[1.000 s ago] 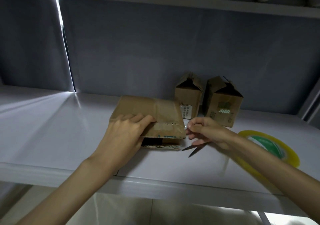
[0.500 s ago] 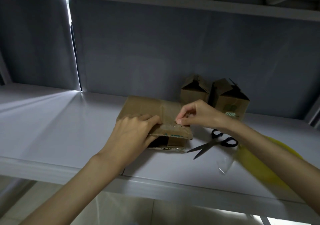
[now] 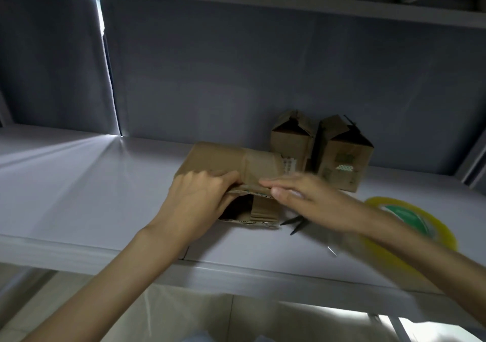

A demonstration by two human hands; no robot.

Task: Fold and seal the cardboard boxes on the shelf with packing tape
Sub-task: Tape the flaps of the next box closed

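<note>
A flat brown cardboard box [image 3: 223, 160] lies on the white shelf [image 3: 79, 184], its open end facing me, with a strip of clear tape across its top near the front edge. My left hand [image 3: 197, 197] grips the box's front top flap, fingers curled over its edge. My right hand [image 3: 307, 197], blurred, lies with straight fingers along the taped front edge. A yellow roll of packing tape [image 3: 410, 223] lies on the shelf to the right, partly behind my right forearm.
Two small upright cardboard boxes with loose top flaps, one [image 3: 292, 139] beside the other [image 3: 344, 155], stand against the grey back wall. Black scissors [image 3: 297, 223] lie under my right hand, mostly hidden. Another shelf board runs overhead.
My right hand left the scissors, pinched at the tape on the box, and now lies flatter along the front edge. My left hand stayed on the flap.
</note>
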